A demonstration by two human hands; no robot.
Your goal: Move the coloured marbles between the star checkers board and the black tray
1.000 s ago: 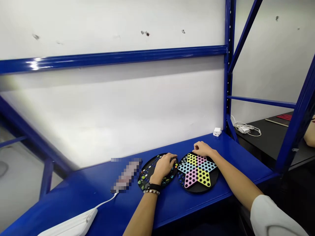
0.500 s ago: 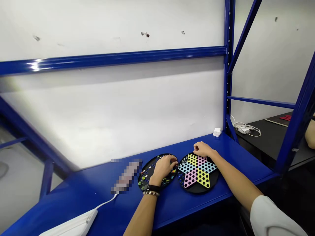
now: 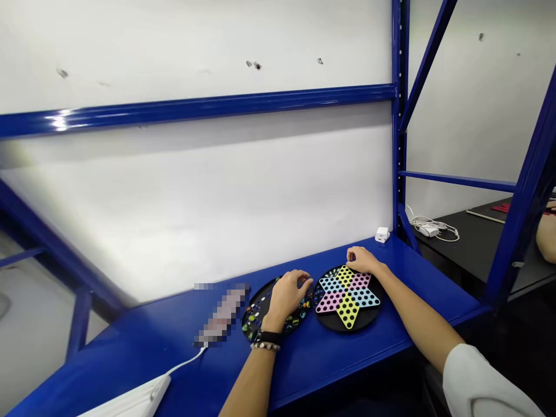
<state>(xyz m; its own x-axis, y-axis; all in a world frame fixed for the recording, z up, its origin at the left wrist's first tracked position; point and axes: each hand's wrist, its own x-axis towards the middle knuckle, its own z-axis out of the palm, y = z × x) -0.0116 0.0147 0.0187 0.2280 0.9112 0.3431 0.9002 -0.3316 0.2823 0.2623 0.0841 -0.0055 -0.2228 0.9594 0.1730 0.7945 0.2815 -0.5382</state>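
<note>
My left hand (image 3: 289, 292) hovers over or rests on a round black tray (image 3: 263, 298) dotted with coloured marbles. Its thumb and fingers curl towards each other, and anything between the tips is too small to make out. Right of it lies a Chinese checkers board (image 3: 346, 292), a star in yellow, pink and light blue with black holes, on a round black base (image 3: 369, 317). At the board's far edge, my right hand (image 3: 361, 260) has its fingers curled down by a yellow point of the star. Marbles show along the base's left side.
A blurred-out flat object (image 3: 223, 315) with a white cable lies left of the tray. A white power strip (image 3: 130, 399) sits front left, a white charger (image 3: 382, 234) back right. Blue shelf posts (image 3: 397, 116) frame the table; a person's arm (image 3: 546, 237) shows at the far right.
The star board has turned clockwise, its yellow point moving right together with my right hand. My left hand stays over the tray, its thumb and forefinger slightly shifted.
</note>
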